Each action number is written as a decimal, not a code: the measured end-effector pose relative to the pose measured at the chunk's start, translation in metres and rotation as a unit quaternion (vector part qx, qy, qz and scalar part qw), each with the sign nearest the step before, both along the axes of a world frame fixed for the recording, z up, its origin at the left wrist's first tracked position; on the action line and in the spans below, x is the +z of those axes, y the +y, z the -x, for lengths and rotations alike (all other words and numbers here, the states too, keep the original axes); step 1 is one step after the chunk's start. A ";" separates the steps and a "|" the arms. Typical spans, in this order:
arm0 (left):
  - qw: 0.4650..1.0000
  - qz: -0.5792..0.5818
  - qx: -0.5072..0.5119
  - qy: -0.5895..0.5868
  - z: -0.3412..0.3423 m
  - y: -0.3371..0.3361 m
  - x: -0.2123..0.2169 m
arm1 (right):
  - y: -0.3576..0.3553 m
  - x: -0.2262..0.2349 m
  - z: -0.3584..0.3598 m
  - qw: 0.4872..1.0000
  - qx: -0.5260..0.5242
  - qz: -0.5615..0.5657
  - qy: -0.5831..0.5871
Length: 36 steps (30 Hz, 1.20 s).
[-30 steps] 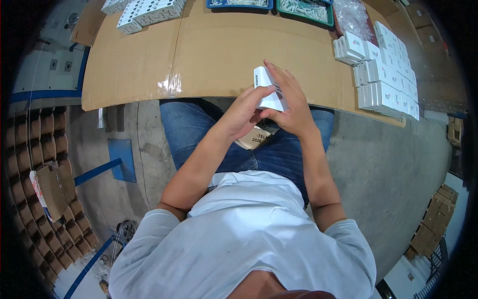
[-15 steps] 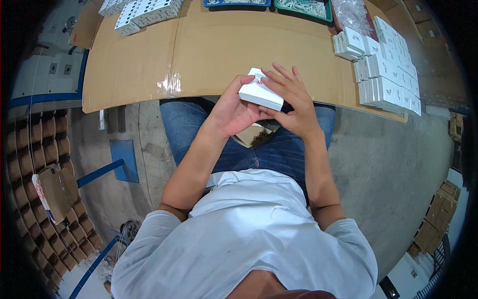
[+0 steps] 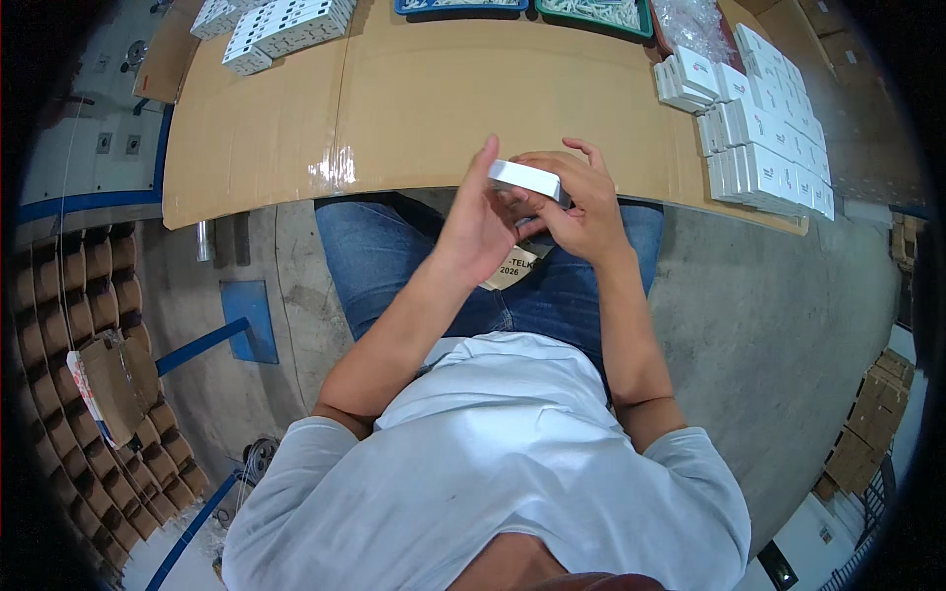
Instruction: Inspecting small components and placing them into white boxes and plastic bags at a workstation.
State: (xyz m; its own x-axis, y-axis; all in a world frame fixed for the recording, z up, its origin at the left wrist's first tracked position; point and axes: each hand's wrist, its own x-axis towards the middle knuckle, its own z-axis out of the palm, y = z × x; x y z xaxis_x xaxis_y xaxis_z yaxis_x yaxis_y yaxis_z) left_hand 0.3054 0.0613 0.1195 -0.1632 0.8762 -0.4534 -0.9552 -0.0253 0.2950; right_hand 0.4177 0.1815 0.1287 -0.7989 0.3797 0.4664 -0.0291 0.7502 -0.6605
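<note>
Landmark: cardboard-covered table (image 3: 434, 108), a brown sheet with a glossy tape strip near its front edge; all places below are given relative to it.

Small white box (image 3: 526, 179): a flat, oblong carton held in the air just in front of the table's near edge, above the person's lap, its long side roughly level.

Left hand (image 3: 480, 229): raised in front of the table's near edge, fingers extended upward against the left end of the small white box, thumb side pressed to it; closed on the box rather than spread.

Right hand (image 3: 583, 207): just right of the left hand, fingers curled over the top and right end of the small white box, pinching it from that side.

Stacked white boxes, right (image 3: 764, 148): rows of similar cartons standing on the table's right end.

Stacked white boxes, far left (image 3: 276, 25): a further group on the table's far left corner.

Trays (image 3: 522, 8): a blue one and a green one at the table's far edge, holding small pale parts.

Clear plastic bag (image 3: 690, 22): at the far right of the table, beside the green tray.

Paper tag (image 3: 514, 266): lying on the jeans, below the hands, in front of the table.

Cardboard dividers (image 3: 89, 325): a grid of cells on the floor, left of the table.
</note>
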 end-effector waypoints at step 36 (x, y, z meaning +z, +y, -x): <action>0.978 0.102 0.054 0.175 -0.001 -0.007 0.036 | -0.039 -0.001 0.020 0.993 -0.065 0.058 0.082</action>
